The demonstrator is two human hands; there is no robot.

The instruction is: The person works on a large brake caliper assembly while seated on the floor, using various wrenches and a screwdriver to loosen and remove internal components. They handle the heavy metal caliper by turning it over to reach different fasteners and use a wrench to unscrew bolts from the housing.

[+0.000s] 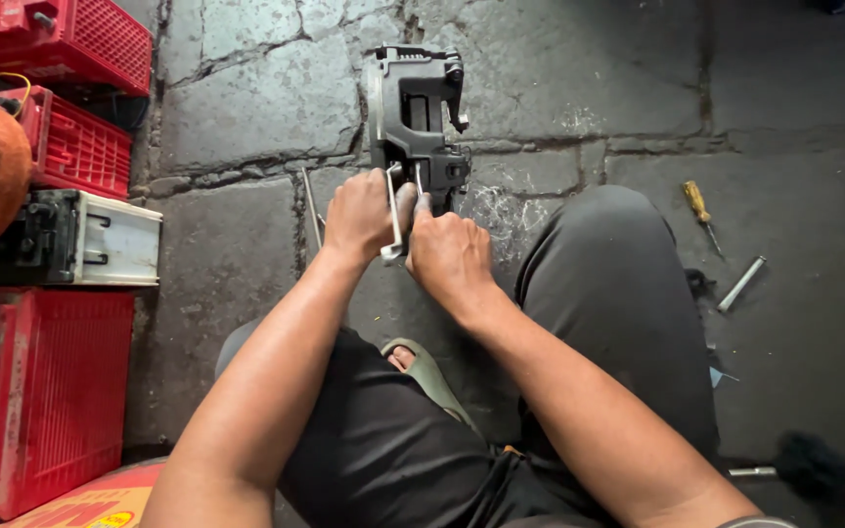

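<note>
- Dark grey cast-metal housing [413, 112] lies on the cracked stone floor [246, 108], top centre of the frame, just above my hands.
- Left hand [359, 215] is curled around a bent silvery metal rod [394, 220] at the housing's lower end.
- Right hand [450, 256] is closed against the same rod, touching my left.
- Red battery cases [36, 401] line the left edge; a yellow-handled screwdriver [701, 213] lies at right.
</note>
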